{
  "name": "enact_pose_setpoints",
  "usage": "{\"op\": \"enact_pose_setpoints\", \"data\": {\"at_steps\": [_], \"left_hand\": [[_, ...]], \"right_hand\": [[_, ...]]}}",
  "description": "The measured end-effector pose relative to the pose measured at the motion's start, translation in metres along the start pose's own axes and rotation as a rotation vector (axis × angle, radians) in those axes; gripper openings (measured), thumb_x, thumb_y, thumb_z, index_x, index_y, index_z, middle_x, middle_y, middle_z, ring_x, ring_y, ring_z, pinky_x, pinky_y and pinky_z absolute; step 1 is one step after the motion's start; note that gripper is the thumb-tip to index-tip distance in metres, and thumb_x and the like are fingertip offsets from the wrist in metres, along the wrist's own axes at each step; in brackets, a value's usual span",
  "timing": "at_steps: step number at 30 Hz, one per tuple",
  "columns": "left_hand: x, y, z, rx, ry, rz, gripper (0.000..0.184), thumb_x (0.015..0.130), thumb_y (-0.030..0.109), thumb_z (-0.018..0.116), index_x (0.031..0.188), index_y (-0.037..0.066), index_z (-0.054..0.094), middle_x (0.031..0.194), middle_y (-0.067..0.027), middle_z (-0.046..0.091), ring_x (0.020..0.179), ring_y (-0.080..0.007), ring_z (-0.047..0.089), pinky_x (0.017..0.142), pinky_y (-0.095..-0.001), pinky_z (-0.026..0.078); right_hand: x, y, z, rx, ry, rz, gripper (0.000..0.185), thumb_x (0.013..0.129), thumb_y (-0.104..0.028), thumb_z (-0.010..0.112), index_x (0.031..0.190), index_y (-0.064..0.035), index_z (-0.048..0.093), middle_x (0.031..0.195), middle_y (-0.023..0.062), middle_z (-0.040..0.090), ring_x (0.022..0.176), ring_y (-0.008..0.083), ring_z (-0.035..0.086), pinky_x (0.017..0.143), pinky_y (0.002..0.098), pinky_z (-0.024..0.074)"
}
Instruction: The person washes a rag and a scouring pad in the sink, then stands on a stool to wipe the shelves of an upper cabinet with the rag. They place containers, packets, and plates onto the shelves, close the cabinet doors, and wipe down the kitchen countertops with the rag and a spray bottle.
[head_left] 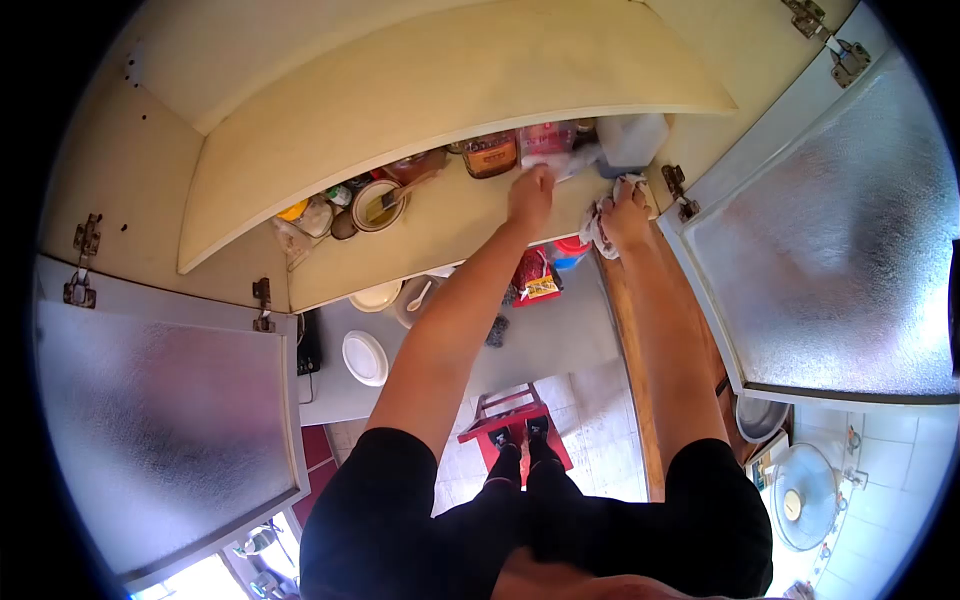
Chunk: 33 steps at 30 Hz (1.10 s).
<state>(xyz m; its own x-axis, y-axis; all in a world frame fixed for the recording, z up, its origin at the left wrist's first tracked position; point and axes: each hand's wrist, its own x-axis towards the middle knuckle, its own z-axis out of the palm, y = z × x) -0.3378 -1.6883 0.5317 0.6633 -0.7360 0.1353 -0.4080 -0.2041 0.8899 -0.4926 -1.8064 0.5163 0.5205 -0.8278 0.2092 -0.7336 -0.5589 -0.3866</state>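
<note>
The work at the lower shelf (pixel 460 225) looks partway along: the near strip of the board lies bare through its middle, while jars and packets line the far side. The right hand (pixel 627 217) is closed around a crumpled cloth (pixel 599 235) at the shelf's right end, just in front of a white jug (pixel 634 138). The left hand (pixel 532 197) has its fingers curled beside a clear bag (pixel 547 138) with red print; blur makes it impossible to tell whether it grips anything. A brown jar (pixel 490 155) stands left of the bag, and farther left a tin (pixel 357 210) with a brush (pixel 389 199) sits among small containers; these seem to block the far part of the board. The upper shelf (pixel 450 75) overhangs them, probably limiting reach. Below, the tabletop (pixel 565 340) carries a white lid (pixel 365 358) and a red packet (pixel 536 277).
</note>
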Motion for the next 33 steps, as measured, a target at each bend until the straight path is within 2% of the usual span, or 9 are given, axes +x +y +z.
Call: {"op": "enact_pose_setpoints", "data": {"at_steps": [2,5,8,11,17,20,23,31,33], "left_hand": [[0.009,0.019,-0.007,-0.471,0.049,-0.41,0.019,0.081,0.014,0.06,0.095,0.003,0.054,0.089,-0.0172,0.058,0.076,-0.0324,0.062,0.073,-0.0415,0.051],[0.018,0.028,-0.001,-0.621,0.313,-0.546,0.013,0.081,0.011,0.056,0.09,0.002,0.056,0.09,-0.0154,0.058,0.079,-0.0301,0.06,0.073,-0.0395,0.05],[0.013,-0.003,0.022,-0.13,0.428,0.124,0.024,0.077,0.007,0.056,0.101,0.004,0.057,0.098,-0.0152,0.057,0.094,-0.0315,0.056,0.076,-0.0417,0.049],[-0.004,0.014,0.007,0.559,0.183,0.612,0.038,0.074,0.007,0.061,0.111,0.007,0.054,0.124,-0.0149,0.048,0.101,-0.0292,0.052,0.081,-0.0442,0.048],[0.012,0.001,0.003,0.858,-0.018,0.357,0.045,0.081,0.015,0.053,0.126,0.012,0.05,0.144,-0.0162,0.028,0.112,-0.0358,0.045,0.091,-0.0444,0.042],[0.019,0.007,0.007,0.683,-0.056,0.318,0.046,0.079,0.013,0.055,0.125,0.011,0.05,0.144,-0.0167,0.028,0.115,-0.0367,0.044,0.094,-0.0451,0.041],[0.022,0.035,-0.014,0.55,-0.3,0.177,0.047,0.079,0.011,0.054,0.125,0.009,0.05,0.144,-0.0167,0.028,0.118,-0.0386,0.041,0.095,-0.049,0.039],[-0.04,0.076,-0.106,0.105,-0.268,0.32,0.041,0.08,0.001,0.049,0.12,0.005,0.051,0.123,-0.0216,0.047,0.11,-0.0378,0.049,0.093,-0.0429,0.041],[-0.103,0.074,-0.142,-0.043,-0.002,0.421,0.043,0.078,-0.006,0.048,0.12,0.004,0.051,0.121,-0.0199,0.049,0.108,-0.0351,0.05,0.091,-0.0407,0.043]], "right_hand": [[-0.007,-0.007,-0.005,0.042,-0.047,0.088,0.06,0.081,-0.031,0.057,0.127,-0.0007,0.036,0.125,0.0283,0.041,0.111,0.0485,0.042,0.095,0.0502,0.038],[-0.014,-0.036,-0.014,0.01,-0.096,0.051,0.064,0.081,-0.034,0.059,0.126,0.0035,0.036,0.122,0.0282,0.043,0.109,0.0469,0.043,0.094,0.0492,0.0395],[-0.027,-0.063,-0.017,-0.097,-0.169,-0.071,0.067,0.08,-0.037,0.06,0.125,0.0074,0.036,0.121,0.0279,0.043,0.108,0.0456,0.044,0.092,0.0484,0.0413],[-0.023,-0.074,-0.014,-0.186,-0.234,-0.12,0.066,0.08,-0.036,0.06,0.123,0.0084,0.037,0.122,0.0276,0.044,0.109,0.0445,0.045,0.09,0.0471,0.0442],[-0.036,-0.085,-0.017,-0.207,-0.259,-0.017,0.06,0.082,-0.031,0.056,0.125,0.0069,0.037,0.123,0.0259,0.045,0.11,0.0397,0.048,0.09,0.0453,0.0453],[-0.067,-0.106,0.007,-0.24,-0.201,-0.395,0.057,0.083,-0.029,0.055,0.125,0.0062,0.038,0.121,0.0257,0.047,0.109,0.0396,0.049,0.089,0.0453,0.045],[-0.091,-0.146,0.042,0.048,-0.246,-0.442,0.055,0.08,-0.027,0.056,0.121,0.0071,0.042,0.117,0.0247,0.05,0.105,0.0392,0.051,0.089,0.0446,0.0444],[-0.128,-0.277,0.054,-0.288,-0.234,-0.718,0.047,0.071,-0.02,0.061,0.107,0.0093,0.051,0.106,0.0246,0.054,0.094,0.0357,0.056,0.082,0.0398,0.0478],[-0.149,-0.299,0.059,-0.313,-0.251,-0.788,0.041,0.072,-0.016,0.06,0.104,0.0083,0.052,0.104,0.0239,0.055,0.093,0.0346,0.056,0.08,0.0378,0.0498]]}}
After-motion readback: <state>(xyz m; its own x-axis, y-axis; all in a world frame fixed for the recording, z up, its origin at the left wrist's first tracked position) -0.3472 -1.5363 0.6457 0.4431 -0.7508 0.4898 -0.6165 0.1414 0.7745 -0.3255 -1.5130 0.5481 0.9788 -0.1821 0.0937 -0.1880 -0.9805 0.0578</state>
